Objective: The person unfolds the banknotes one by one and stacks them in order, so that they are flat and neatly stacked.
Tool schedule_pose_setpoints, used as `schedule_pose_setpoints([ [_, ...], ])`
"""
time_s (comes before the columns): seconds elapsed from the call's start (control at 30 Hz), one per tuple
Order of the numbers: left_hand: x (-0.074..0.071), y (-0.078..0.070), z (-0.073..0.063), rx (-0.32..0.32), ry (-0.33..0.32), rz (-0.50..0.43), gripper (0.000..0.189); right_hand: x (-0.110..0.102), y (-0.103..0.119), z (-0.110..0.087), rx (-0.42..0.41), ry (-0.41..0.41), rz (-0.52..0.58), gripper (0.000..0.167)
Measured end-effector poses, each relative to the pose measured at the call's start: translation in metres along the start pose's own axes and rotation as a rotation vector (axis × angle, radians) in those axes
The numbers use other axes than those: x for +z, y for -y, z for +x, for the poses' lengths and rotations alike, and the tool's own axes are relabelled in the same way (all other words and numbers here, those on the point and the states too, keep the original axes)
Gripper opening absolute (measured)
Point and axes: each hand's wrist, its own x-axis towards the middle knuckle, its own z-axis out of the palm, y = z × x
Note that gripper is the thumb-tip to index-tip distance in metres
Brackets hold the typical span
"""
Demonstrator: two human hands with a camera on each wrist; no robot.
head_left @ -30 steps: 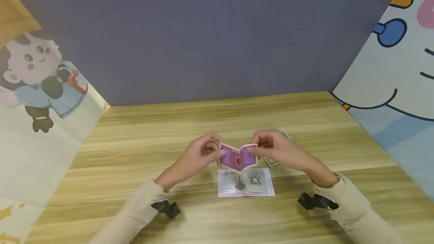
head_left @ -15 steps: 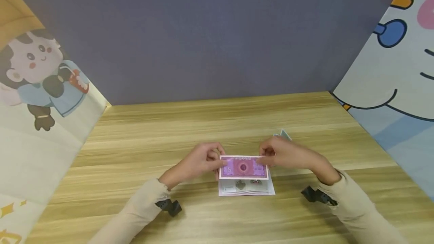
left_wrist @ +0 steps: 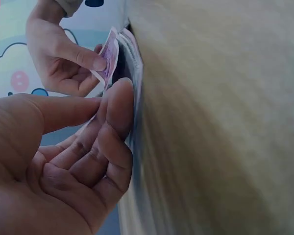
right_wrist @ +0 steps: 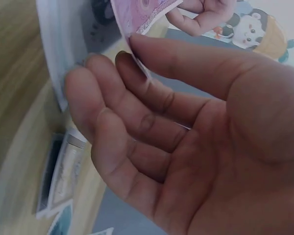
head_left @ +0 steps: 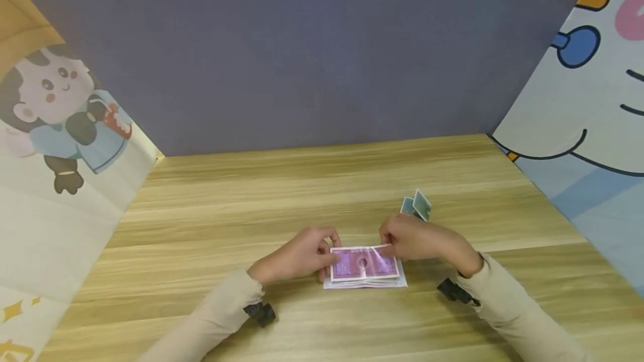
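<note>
A purple banknote (head_left: 363,264) with a white border and a slight crease down its middle lies over a small stack of paper notes (head_left: 402,282). My left hand (head_left: 304,255) pinches the note's left end between thumb and fingers. At the other end, my right hand (head_left: 420,236) pinches the upper right corner. In the right wrist view, the purple banknote (right_wrist: 142,13) stands off the stack at the right thumb (right_wrist: 161,56), with the other fingers curled below. The left wrist view has the left fingertips right against the stack's edge (left_wrist: 137,73).
Behind the right hand, folded teal-green notes (head_left: 421,205) stand partly raised on the wooden table (head_left: 241,194). A grey panel (head_left: 322,60) closes off the back, and printed cartoon panels flank both sides.
Both hands have brought the purple banknote down and toward the person, onto the stack. It went from folded in a V to nearly flat. More of the teal-green notes shows now.
</note>
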Motion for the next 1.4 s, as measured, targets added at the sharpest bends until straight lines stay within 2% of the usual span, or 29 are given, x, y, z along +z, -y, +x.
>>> schedule_pose_setpoints([
  [0.23,0.002,0.0,-0.002,-0.039,0.029,0.038,0.01,0.01,-0.004,0.003,0.045,0.0,-0.103,0.026],
  [0.43,0.003,0.0,-0.002,-0.06,0.017,0.067,0.012,0.011,0.0,0.003,0.101,0.01,-0.113,0.028],
  [0.6,0.006,0.002,-0.001,-0.054,-0.005,0.114,0.011,0.012,0.001,0.002,0.082,-0.001,-0.131,0.031],
  [0.9,0.009,0.0,0.0,-0.053,-0.038,0.18,0.025,0.013,0.009,0.001,0.149,-0.01,-0.161,0.026],
  [1.1,0.007,0.002,0.003,-0.018,-0.02,0.196,0.014,0.014,0.01,0.003,0.166,-0.036,-0.192,0.031],
  [1.2,0.007,0.003,0.003,-0.011,-0.013,0.197,0.011,0.016,0.009,0.004,0.142,-0.039,-0.178,0.031],
  [1.4,0.007,0.003,0.003,-0.028,-0.009,0.187,0.011,0.021,0.004,0.01,0.017,0.0,-0.065,0.025],
])
